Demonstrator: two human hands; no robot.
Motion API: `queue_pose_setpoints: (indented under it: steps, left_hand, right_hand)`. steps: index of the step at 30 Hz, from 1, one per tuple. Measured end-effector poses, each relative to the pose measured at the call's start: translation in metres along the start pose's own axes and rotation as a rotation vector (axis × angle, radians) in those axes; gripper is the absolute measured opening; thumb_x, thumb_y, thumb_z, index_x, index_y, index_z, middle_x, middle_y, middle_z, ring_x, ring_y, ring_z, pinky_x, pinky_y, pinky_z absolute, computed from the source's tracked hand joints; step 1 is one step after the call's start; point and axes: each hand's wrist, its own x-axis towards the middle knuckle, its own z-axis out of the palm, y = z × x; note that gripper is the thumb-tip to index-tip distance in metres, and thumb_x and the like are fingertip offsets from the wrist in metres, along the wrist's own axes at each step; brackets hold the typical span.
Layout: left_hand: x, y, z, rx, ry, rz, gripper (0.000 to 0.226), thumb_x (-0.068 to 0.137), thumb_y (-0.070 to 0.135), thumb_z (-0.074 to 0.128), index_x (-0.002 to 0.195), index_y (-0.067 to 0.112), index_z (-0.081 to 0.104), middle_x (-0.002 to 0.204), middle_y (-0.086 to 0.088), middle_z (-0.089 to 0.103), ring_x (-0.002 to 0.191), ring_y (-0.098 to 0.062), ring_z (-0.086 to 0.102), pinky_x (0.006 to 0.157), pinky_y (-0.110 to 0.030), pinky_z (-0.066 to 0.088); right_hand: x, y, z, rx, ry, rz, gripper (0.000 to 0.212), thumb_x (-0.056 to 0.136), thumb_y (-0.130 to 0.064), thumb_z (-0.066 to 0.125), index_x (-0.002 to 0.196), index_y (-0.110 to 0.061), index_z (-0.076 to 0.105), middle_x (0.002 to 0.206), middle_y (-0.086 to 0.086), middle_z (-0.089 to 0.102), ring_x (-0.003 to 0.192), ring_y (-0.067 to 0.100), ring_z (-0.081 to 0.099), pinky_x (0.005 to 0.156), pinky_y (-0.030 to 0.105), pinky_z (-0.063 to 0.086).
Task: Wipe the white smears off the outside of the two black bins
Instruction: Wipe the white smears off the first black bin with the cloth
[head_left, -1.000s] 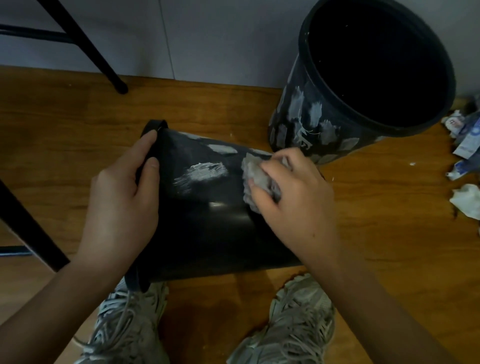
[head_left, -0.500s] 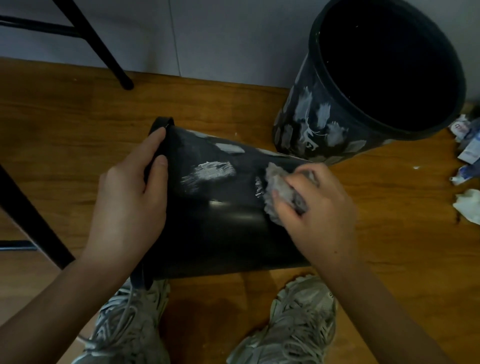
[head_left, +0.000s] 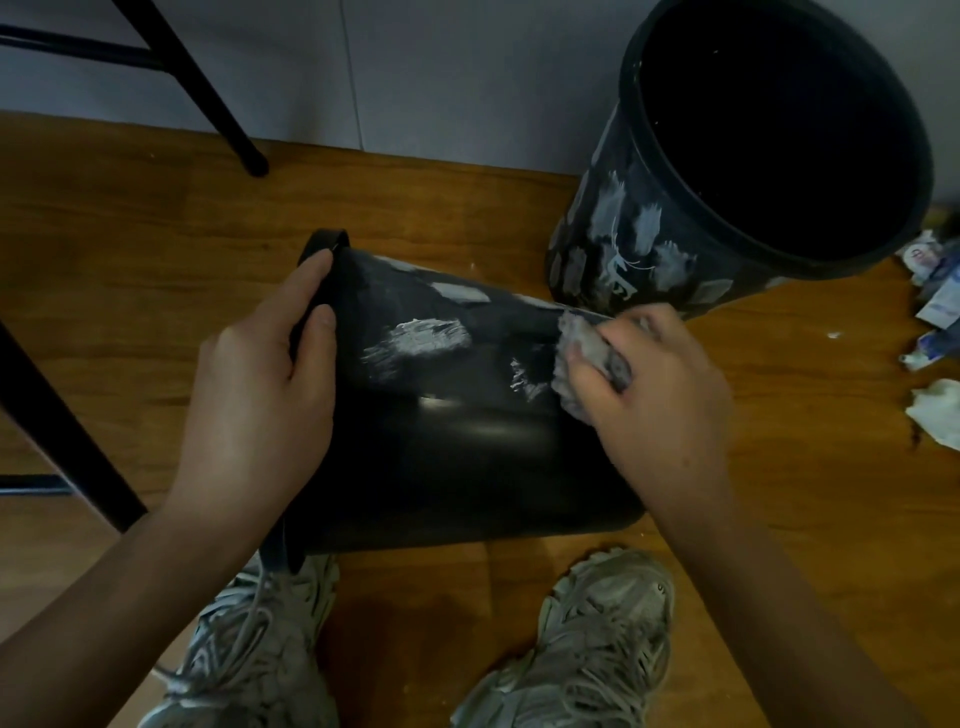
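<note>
A: From the head view, where are the two bins?

B: One black bin (head_left: 467, 441) lies on its side on the wooden floor (head_left: 130, 260), mouth to the left, just above a pair of grey sneakers (head_left: 587, 639). The second black bin (head_left: 649, 249) stands upright by the grey wall (head_left: 441, 78), its base just beside the far end of the lying one.

A: And the hands?

B: The left hand (head_left: 260, 405) holds the rim of the lying bin, fingers curled over the edge. The right hand (head_left: 660, 395) has its grip clamped on a crumpled grey wipe (head_left: 576, 364), pressed to the bin's side near its base end.

A: Smears?

B: A broad white smear (head_left: 415, 343) sits mid-body, a smaller patch (head_left: 524, 384) just left of the wipe, and more along the upper edge. The upright bin carries many white patches on its outer wall.

A: Anything else around?

B: Crumpled paper scraps (head_left: 935, 322) lie on the floor at the right, and black chair legs (head_left: 208, 104) stand at the left.
</note>
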Motion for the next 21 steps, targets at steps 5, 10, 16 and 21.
queue_pose_setpoints:
  steps: [5,10,16,21]
  left_hand:
    - [-0.001,-0.002,-0.001,-0.007,0.001,-0.005,0.040,0.101,0.016,0.042,0.141,0.020,0.045,0.071,0.042,0.052,0.069,0.029,0.047,0.064,0.006,0.037]
    - [-0.001,0.002,-0.001,0.023,0.004,0.016,0.041,0.101,0.014,0.042,0.142,0.017,0.044,0.085,0.033,0.042,0.069,0.028,0.048,0.064,0.005,0.038]
    - [0.002,0.002,-0.002,0.032,-0.007,0.025,0.042,0.102,0.016,0.041,0.143,0.017,0.043,0.085,0.032,0.043,0.068,0.026,0.048,0.064,0.001,0.040]
    - [-0.001,0.002,-0.001,0.043,-0.003,0.027,0.041,0.101,0.014,0.042,0.142,0.016,0.044,0.086,0.034,0.042,0.070,0.029,0.047,0.066,0.004,0.039]
  right_hand:
    - [-0.001,-0.031,0.008,0.052,0.007,-0.160,0.023,0.088,-0.029,0.058,0.097,-0.012,0.070,0.103,0.004,0.059,0.086,0.014,0.055,0.066,0.021,0.036]
    - [-0.023,-0.010,0.005,0.127,0.052,-0.129,0.018,0.084,-0.024,0.065,0.092,-0.008,0.070,0.100,0.007,0.059,0.083,0.021,0.057,0.064,0.025,0.039]
    - [-0.005,-0.030,0.011,0.042,0.054,-0.109,0.022,0.088,-0.028,0.061,0.098,-0.011,0.070,0.102,0.006,0.059,0.086,0.020,0.056,0.063,0.026,0.041]
    - [-0.040,-0.025,0.012,0.126,0.134,-0.250,0.014,0.084,-0.018,0.068,0.090,-0.007,0.071,0.096,0.010,0.062,0.076,0.020,0.056,0.060,0.027,0.044]
